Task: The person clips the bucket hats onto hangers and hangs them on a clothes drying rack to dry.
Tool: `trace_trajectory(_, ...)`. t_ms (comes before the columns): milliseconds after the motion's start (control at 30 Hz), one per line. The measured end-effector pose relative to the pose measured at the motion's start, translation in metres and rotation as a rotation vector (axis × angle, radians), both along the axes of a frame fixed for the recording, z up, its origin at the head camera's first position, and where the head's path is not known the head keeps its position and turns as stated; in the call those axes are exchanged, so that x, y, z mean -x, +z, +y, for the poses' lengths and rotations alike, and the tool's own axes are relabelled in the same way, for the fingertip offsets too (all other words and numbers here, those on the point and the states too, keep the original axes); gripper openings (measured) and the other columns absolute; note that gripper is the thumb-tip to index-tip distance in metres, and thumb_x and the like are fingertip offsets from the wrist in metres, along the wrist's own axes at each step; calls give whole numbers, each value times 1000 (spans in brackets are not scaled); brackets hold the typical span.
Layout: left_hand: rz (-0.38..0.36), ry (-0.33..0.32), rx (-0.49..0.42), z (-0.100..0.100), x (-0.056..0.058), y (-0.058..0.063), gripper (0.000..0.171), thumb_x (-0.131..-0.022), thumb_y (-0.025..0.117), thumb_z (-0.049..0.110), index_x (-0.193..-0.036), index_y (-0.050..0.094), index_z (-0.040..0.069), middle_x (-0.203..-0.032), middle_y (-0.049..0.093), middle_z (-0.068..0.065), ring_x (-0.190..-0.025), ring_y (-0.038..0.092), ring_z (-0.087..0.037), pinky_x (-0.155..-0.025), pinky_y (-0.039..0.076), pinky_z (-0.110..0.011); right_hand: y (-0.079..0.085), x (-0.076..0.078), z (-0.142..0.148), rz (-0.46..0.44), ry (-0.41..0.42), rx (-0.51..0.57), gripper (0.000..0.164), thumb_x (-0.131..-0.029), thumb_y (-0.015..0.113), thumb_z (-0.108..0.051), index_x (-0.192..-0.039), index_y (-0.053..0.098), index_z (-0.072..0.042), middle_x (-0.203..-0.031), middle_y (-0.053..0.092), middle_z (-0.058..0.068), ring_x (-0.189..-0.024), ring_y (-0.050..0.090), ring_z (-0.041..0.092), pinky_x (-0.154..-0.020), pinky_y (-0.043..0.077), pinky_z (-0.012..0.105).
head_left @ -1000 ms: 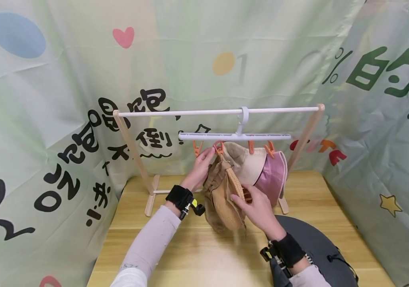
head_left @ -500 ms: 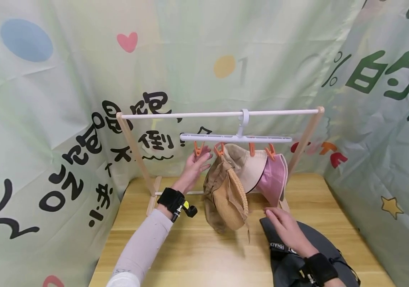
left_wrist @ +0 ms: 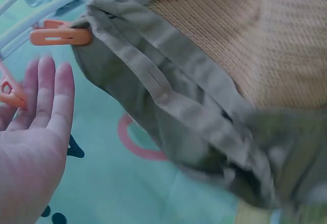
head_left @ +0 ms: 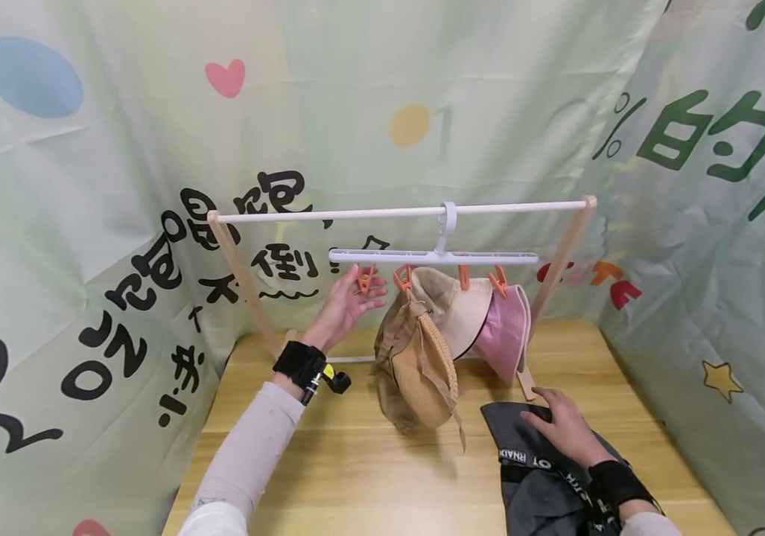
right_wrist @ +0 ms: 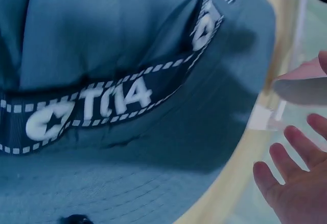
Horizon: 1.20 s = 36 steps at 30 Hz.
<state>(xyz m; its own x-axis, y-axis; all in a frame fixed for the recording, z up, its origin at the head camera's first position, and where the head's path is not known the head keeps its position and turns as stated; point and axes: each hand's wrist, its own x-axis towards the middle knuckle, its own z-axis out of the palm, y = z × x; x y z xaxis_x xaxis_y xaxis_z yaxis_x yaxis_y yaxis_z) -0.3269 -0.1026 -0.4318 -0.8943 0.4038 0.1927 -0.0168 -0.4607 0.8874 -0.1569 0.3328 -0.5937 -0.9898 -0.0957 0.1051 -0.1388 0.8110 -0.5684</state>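
My left hand (head_left: 338, 309) is raised at the left end of a white clip hanger (head_left: 389, 257), fingers extended behind an orange clip (head_left: 365, 281). In the left wrist view the clip hangs against the fingers; whether the thumb presses it is hidden. Beside it, another orange clip (left_wrist: 61, 36) bites the edge of a brown fabric and straw sun hat (head_left: 416, 372). My right hand (head_left: 564, 426), fingers spread and holding nothing, hovers over a dark grey brimmed hat (head_left: 529, 495) with a lettered band (right_wrist: 97, 104) lying on the table. Whether it touches the hat is unclear.
A beige bucket hat (head_left: 459, 305) and a pink hat (head_left: 501, 335) hang from orange clips farther right. The hanger hooks on the white rod (head_left: 328, 215) of a small wooden-legged rack. Printed cloth (head_left: 328, 134) encloses the wooden table (head_left: 355, 476).
My right hand has let go of the brown straw hat and moved right and down to the dark hat. My left hand has shifted left from the hat's clip to the leftmost clip.
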Motion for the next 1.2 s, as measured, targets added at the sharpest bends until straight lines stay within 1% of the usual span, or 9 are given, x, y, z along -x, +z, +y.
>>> trace_trajectory(67,-40,-38,-64,-2,2,2,47,-110,49,48,-132,57,6,-119,67,-10,-108,67,-24,-100,58,-42,-2,3,4,-23,0,-5,71,-99,74,-34,-145,48,13,-138,52,40,-128,48,60,-101,44,72)
trace_trajectory(167,-107,-107,-154,-6,4,3,40,-111,47,46,-128,58,11,-121,66,-9,-109,66,-21,-100,57,-36,-8,7,9,-69,-16,-28,79,-96,76,-41,-145,46,14,-136,51,41,-125,50,59,-98,46,70)
trace_trajectory(300,-155,-171,-207,-10,6,1,38,-113,42,43,-128,58,12,-121,65,-8,-109,66,-20,-101,56,-34,-16,12,13,-103,-41,-76,80,-93,78,-46,-138,53,15,-126,58,37,-115,57,54,-92,50,66)
trace_trajectory(467,-147,-221,-210,-12,9,1,36,-114,44,37,-127,63,9,-122,67,-8,-110,66,-19,-102,56,-35,-21,17,18,-129,-60,-169,73,-93,76,-51,-127,64,12,-117,65,32,-109,61,53,-86,48,68)
trace_trajectory(633,-100,-280,-182,-11,10,3,36,-112,48,37,-127,65,8,-125,67,-8,-114,64,-20,-106,54,-39,-25,19,19,-177,-62,-201,72,-93,75,-53,-126,65,10,-119,63,32,-111,59,54,-82,46,69)
trace_trajectory(867,-68,-277,-168,-8,11,4,35,-114,41,31,-126,67,10,-124,68,-7,-115,65,-21,-110,51,-45,-34,24,20,-168,-56,-205,64,-91,79,-48,-119,67,9,-108,62,22,-101,62,45,-77,49,62)
trace_trajectory(1033,-58,-255,-151,-5,10,6,38,-114,37,29,-122,71,13,-120,70,-5,-114,65,-21,-121,35,-58,-41,23,20,-144,-37,-178,55,-87,82,-46,-107,69,4,-96,62,11,-89,62,31,-74,50,54)
trace_trajectory(1133,-44,-256,-165,-4,12,6,37,-114,40,29,-121,72,12,-118,71,-5,-112,66,-20,-117,43,-54,-48,23,19,-163,-34,-124,49,-87,84,-41,-103,65,1,-92,61,7,-83,58,23,-72,49,45)
trace_trajectory(1200,-38,-267,-189,-3,13,6,36,-113,42,31,-122,72,11,-117,71,-5,-111,66,-19,-108,52,-46,-51,23,17,-194,-44,-82,48,-87,85,-39,-103,63,0,-92,61,6,-81,55,20,-71,46,40)
